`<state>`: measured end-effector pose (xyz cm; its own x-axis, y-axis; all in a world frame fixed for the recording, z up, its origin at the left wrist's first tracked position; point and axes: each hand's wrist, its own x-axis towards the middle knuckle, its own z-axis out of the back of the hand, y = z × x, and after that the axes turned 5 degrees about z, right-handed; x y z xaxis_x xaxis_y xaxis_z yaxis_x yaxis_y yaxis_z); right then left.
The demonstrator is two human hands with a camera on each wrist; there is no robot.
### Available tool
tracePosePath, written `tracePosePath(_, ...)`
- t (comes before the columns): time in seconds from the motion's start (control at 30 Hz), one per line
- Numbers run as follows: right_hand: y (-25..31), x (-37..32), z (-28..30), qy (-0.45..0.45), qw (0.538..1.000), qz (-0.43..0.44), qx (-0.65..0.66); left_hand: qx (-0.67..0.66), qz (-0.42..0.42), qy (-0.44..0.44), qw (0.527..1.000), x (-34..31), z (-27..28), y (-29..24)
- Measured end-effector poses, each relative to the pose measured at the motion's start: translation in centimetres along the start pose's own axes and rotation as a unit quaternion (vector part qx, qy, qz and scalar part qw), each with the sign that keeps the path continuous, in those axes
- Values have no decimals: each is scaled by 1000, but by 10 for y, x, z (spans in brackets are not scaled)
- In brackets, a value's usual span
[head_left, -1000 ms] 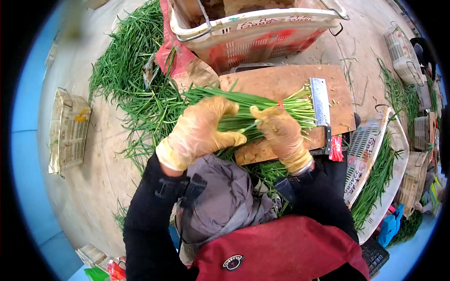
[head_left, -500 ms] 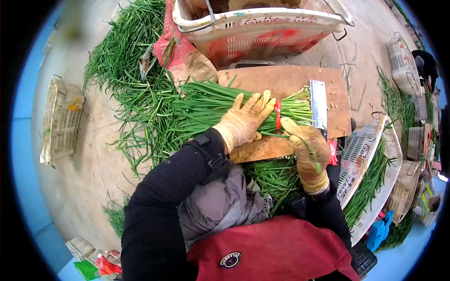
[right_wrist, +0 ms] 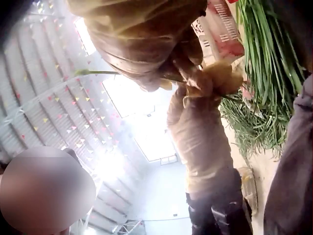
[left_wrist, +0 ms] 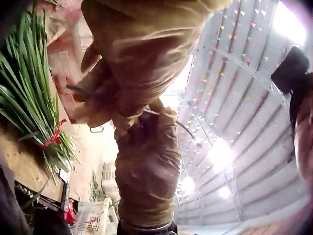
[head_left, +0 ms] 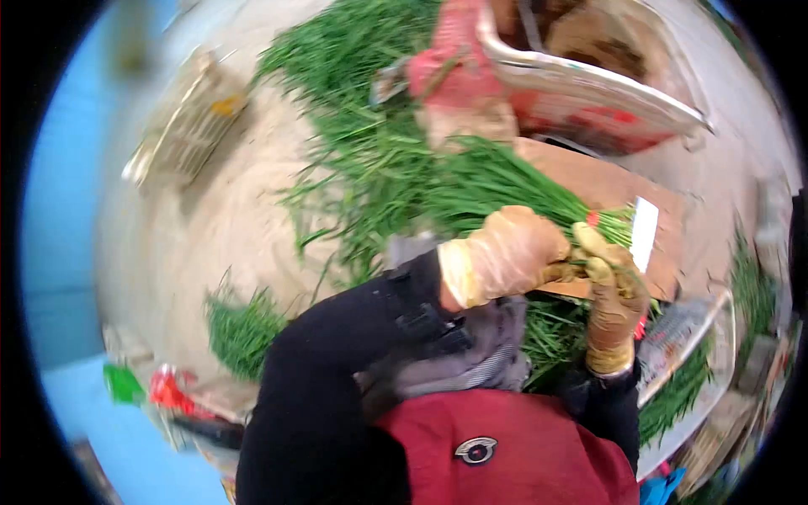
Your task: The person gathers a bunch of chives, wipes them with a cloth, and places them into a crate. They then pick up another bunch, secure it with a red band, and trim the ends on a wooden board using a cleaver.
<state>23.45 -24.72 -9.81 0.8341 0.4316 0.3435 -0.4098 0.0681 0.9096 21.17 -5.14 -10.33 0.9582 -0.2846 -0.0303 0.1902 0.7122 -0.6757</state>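
Close together in front of the board, my yellow-gloved left hand [head_left: 509, 257] and right hand [head_left: 619, 311] pinch a thin green stem, whose ends stick out past the fingers [left_wrist: 83, 89] [right_wrist: 93, 72]. Behind them a bundle of long green leaves [head_left: 505, 185] lies on the wooden board [head_left: 581, 177], with a red band [head_left: 592, 219] round it near the pale stem ends. The bundle stands apart from both hands in the left wrist view. A cleaver blade [head_left: 644, 231] lies beside the cut ends. The fingertips partly hide each other.
Loose green leaves [head_left: 353, 135] spread left of the board. A large crate [head_left: 589, 109] stands behind it, with a pink-red sack [head_left: 459, 76] alongside. Another crate [head_left: 189, 118] is at far left. A white basket [head_left: 720, 353] of greens sits at right.
My left hand has come off the banded bundle and joined my right hand at the stem. The red band now shows uncovered. The head view has swung, shifting the scene rightward.
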Motion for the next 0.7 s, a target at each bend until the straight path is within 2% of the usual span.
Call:
tracePosePath(0.03, 9, 1, -9, 5, 999, -19, 35, -49, 41, -9, 998, -19, 8, 3)
tracePosePath(0.07, 11, -2, -15, 15, 996, -42, 73, -118, 45, -106, 986, -44, 11, 9)
tracePosePath(0.13, -2, -11, -4, 58, 991, -79, 86, -140, 22, -268, 953, -89, 8, 43)
tracePosePath(0.17, -14, -18, 7, 65, 992, -93, 63, -30, 18, -297, 954, -121, 16, 58)
tracePosePath(0.2, -22, -25, 16, 66, 992, -103, 34, -25, 108, -311, 944, -155, 16, 71)
tracePosePath(0.27, -20, -35, 18, 83, 992, -89, -7, 144, 226, -282, 921, -235, 3, 126)
tracePosePath(0.3, -20, -42, 25, 106, 988, -107, -17, -84, 184, -481, 853, -286, -36, 174)
tracePosePath(0.33, -19, -44, 22, 111, 987, -119, -14, 14, 219, -436, 873, -336, -20, 172)
tracePosePath(0.37, -18, -51, 21, 108, 985, -133, -16, -38, 366, -368, 854, -399, -14, 173)
tracePosePath(0.4, -15, -61, 28, 96, 984, -151, -27, 102, 508, -258, 816, -455, -16, 184)
tracePosePath(0.43, -12, -68, 26, 93, 981, -169, -37, 308, 613, -45, 726, -511, -18, 196)
tracePosePath(0.47, -10, -76, 27, 76, 977, -197, -36, 420, 633, 153, 632, -566, -20, 209)
tracePosePath(0.5, -15, -84, 28, 55, 974, -219, -11, 367, 666, 144, 633, -613, -18, 211)
tracePosePath(0.53, -18, -92, 33, 59, 973, -220, -19, 271, 720, 56, 637, -648, -17, 207)
tracePosePath(0.57, -34, -108, 39, 58, 981, -182, -11, 96, 775, -137, 610, -674, -10, 210)
tracePosePath(0.6, -38, -116, 44, 75, 977, -189, -58, 0, 784, -245, 570, -675, -7, 215)
tracePosePath(0.63, -33, -118, 38, 45, 972, -229, -15, -25, 780, -270, 564, -664, -1, 221)
tracePosePath(0.67, -33, -123, 36, 25, 968, -245, 40, 38, 756, -310, 576, -634, -4, 227)
tracePosePath(0.7, -38, -128, 37, 29, 959, -278, 41, 20, 725, -267, 635, -589, 13, 231)
